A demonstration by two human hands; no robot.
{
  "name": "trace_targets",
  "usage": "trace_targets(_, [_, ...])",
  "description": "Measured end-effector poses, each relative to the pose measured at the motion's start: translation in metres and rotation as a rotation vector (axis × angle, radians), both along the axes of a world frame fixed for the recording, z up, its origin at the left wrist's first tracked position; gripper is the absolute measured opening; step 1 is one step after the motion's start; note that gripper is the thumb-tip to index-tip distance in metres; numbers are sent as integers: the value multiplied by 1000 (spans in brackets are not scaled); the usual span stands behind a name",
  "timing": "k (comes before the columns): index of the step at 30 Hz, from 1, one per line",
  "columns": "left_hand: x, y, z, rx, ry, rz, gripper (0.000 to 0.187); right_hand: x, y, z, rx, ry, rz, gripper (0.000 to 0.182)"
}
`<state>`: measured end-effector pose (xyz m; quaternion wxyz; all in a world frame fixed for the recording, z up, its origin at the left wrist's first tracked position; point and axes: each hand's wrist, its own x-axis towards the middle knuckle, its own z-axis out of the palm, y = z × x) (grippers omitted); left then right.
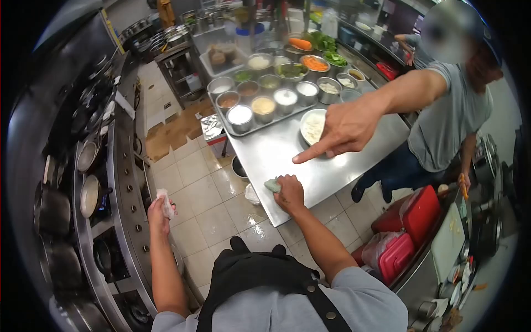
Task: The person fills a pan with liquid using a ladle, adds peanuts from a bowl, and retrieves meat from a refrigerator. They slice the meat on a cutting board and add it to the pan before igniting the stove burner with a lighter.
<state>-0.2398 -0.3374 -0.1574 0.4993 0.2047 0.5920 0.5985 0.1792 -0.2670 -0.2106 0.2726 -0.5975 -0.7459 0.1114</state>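
My right hand (290,192) presses a small green cloth (272,185) against the near corner of the steel table (276,152). My left hand (159,212) is raised over the stove edge and grips a crumpled white wad (166,202), paper or plastic. A co-worker in a grey shirt stands at the table's right side; that person's hand (344,128) points a finger down at the tabletop near my cloth. A white bowl (313,126) of pale shredded food sits just behind that pointing hand.
A tray (260,126) with several metal cups of sauces and seasonings fills the table's far half, bowls of vegetables (315,63) beyond. A stove line with pans (89,195) runs along the left. Red containers (420,213) stand on the right. The tiled floor (196,188) looks wet.
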Motion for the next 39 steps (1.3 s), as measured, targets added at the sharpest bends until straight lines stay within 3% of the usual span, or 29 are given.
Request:
trace_targets(3, [36,5,19,-20,10,-77,21,1,-4,2,-35,-8,-17,23])
trace_targets(7, [62,15,13,-15,25,-229,21,3,-23,26,-84,-66,-92,45])
trace_targets(8, [68,17,14,-16,21,-257,20,0,-32,24,160,-108,-143,49])
trace_targets(9, [73,18,16,-19,20,-284,20,-3,-39,23,156,-101,-177,49])
trace_targets(11, [79,26,20,-21,33,-346,20,-7,-52,37,147,-39,-296,50])
trace_targets(13, [86,41,22,-5,66,-454,20,-10,-56,31,-98,36,-314,49])
trace_targets(15, [98,52,31,20,96,-566,21,-10,-53,11,-58,98,-252,43])
trace_targets(21, [125,87,33,47,82,-816,25,-18,-57,11,-46,213,-274,58])
trace_targets(25, [154,105,25,82,49,-1107,32,-16,-117,18,138,342,-577,50])
trace_targets(29, [201,97,27,27,19,-1241,32,0,-223,10,204,349,-958,41])
trace_targets(36, [280,55,22,17,27,-1533,21,11,-368,-44,-34,473,-1550,33])
trace_targets(39, [313,38,16,7,5,-1607,22,33,-377,-74,-66,538,-1553,34])
